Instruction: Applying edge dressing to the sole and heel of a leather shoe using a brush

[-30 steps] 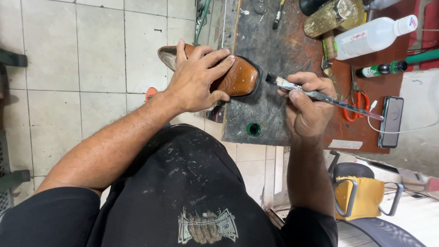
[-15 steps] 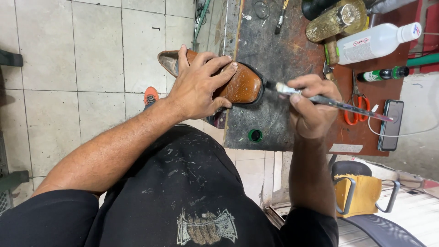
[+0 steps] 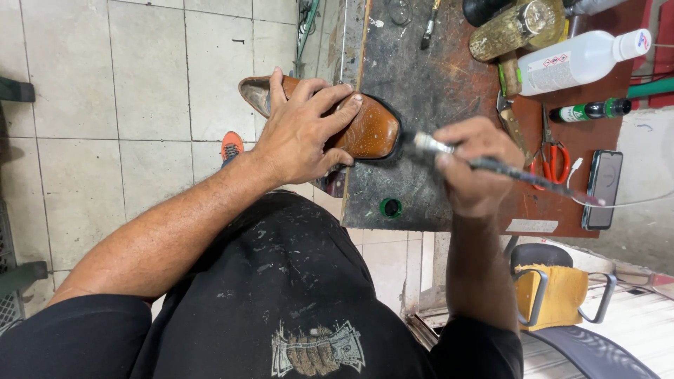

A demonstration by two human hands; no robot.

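Observation:
A brown leather shoe [image 3: 375,130] lies on its side at the left edge of a dark, stained workbench [image 3: 428,77], toe pointing right. My left hand [image 3: 302,130] is pressed flat over the shoe's middle and grips it. My right hand [image 3: 477,168] holds a thin dark brush [image 3: 491,165] with a metal ferrule. Its tip points left and sits just right of the shoe's toe, close to it.
On the bench stand a clear plastic bottle [image 3: 579,60], a small green-capped bottle [image 3: 593,110], red-handled scissors [image 3: 554,151], a phone [image 3: 604,189] with a white cable, a small green lid [image 3: 390,207] and a grimy jar [image 3: 516,28]. A yellow chair [image 3: 554,295] is at lower right. Tiled floor lies left.
The view has shifted. My right hand has swung the brush so its tip sits nearer the shoe's toe. My left hand stays on the shoe.

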